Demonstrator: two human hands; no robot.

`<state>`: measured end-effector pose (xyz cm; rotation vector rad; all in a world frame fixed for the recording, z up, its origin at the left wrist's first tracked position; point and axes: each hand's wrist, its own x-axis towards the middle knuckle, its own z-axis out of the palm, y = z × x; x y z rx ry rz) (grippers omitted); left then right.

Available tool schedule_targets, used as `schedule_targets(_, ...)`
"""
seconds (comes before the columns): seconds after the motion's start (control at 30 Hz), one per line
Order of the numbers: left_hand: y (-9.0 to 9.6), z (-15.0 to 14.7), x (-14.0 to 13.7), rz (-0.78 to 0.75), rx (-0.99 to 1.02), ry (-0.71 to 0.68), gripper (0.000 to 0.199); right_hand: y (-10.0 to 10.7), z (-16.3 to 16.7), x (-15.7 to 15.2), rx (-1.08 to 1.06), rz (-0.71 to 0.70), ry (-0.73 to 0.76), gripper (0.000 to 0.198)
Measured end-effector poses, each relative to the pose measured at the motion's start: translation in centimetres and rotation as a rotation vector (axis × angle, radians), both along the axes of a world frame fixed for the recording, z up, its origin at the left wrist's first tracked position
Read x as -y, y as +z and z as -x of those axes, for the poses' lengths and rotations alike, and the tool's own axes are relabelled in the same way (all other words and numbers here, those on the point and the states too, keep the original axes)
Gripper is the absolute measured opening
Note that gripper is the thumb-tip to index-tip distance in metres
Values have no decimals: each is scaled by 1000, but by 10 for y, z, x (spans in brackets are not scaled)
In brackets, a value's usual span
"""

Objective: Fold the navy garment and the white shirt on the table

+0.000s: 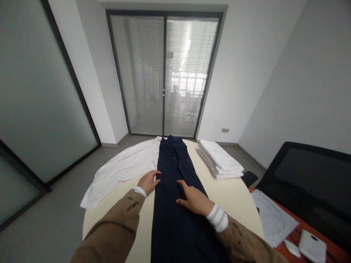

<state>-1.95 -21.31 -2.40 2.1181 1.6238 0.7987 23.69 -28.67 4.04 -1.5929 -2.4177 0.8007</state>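
Observation:
Dark navy trousers (172, 164) lie flat and lengthwise down the middle of a round cream table (233, 193), waistband at the far end. My left hand (148, 180) rests at the trousers' left edge, fingers touching the cloth. My right hand (193, 199) lies flat on top of the trousers, fingers spread. Both arms wear brown sleeves with white cuffs. Neither hand grips anything.
A white shirt (120, 170) is spread on the table's left side, hanging over the edge. A stack of folded white garments (219, 157) sits at the far right. A black chair (309, 182) and an orange desk with papers (271, 217) and white devices stand to the right.

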Motion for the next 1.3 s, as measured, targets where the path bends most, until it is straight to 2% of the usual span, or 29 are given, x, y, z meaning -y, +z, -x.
schedule_targets(0.13, 7, -3, 3, -116, 28, -65, 35, -1, -4, -5, -277, 628, 267, 72)
schedule_targets(0.23, 17, -11, 12, -240, 43, -215, 24, 5, -7, -6, -354, 888, 447, 77)
schedule_targets(0.3, 20, -17, 19, -239, 30, -328, 22, 8, -11, -6, -348, 929, 496, 77)
schedule_targets(0.33, 21, -20, 22, -219, 18, -375, 24, 9, -14, -6, -340, 877, 482, 75)
schedule_targets(0.43, 17, -23, 28, -153, -23, -458, 36, 12, -24, -6, -270, 570, 374, 62)
schedule_targets(0.5, 14, -22, 28, -129, -47, -464, 41, 15, -28, -4, -171, 503, 355, 55)
schedule_targets(0.57, 12, -20, 28, -119, -66, -459, 42, 19, -25, 3, -87, 611, 393, 56)
schedule_targets(0.73, 11, -19, 25, -113, -84, -460, 39, 25, -1, 26, -79, 1274, 570, 70)
schedule_targets(0.77, 11, -19, 25, -113, -86, -458, 39, 26, 2, 27, -90, 1338, 601, 70)
schedule_targets(0.8, 12, -19, 26, -113, -90, -460, 39, 28, 1, 27, -120, 1342, 624, 69)
schedule_targets(0.87, 15, -20, 28, -112, -110, -474, 44, 28, -6, 17, -260, 1210, 619, 63)
schedule_targets(0.9, 17, -21, 29, -112, -125, -490, 47, 28, -13, 8, -349, 1086, 578, 58)
schedule_targets(0.97, 22, -25, 33, -113, -162, -542, 55, 22, -31, -13, -503, 741, 369, 53)
schedule_targets(1.0, 25, -27, 36, -110, -179, -576, 58, 17, -40, -25, -510, 563, 242, 49)
schedule_targets(1.1, 32, -38, 45, -86, -201, -678, 58, 0, -63, -51, -346, 132, -110, 39)
schedule_targets(1.17, 37, -46, 52, -67, -200, -720, 55, -10, -70, -60, -235, -6, -158, 34)
schedule_targets(1.3, 50, -68, 62, -56, -250, -772, 49, -18, -70, -63, -204, -66, -119, 27)
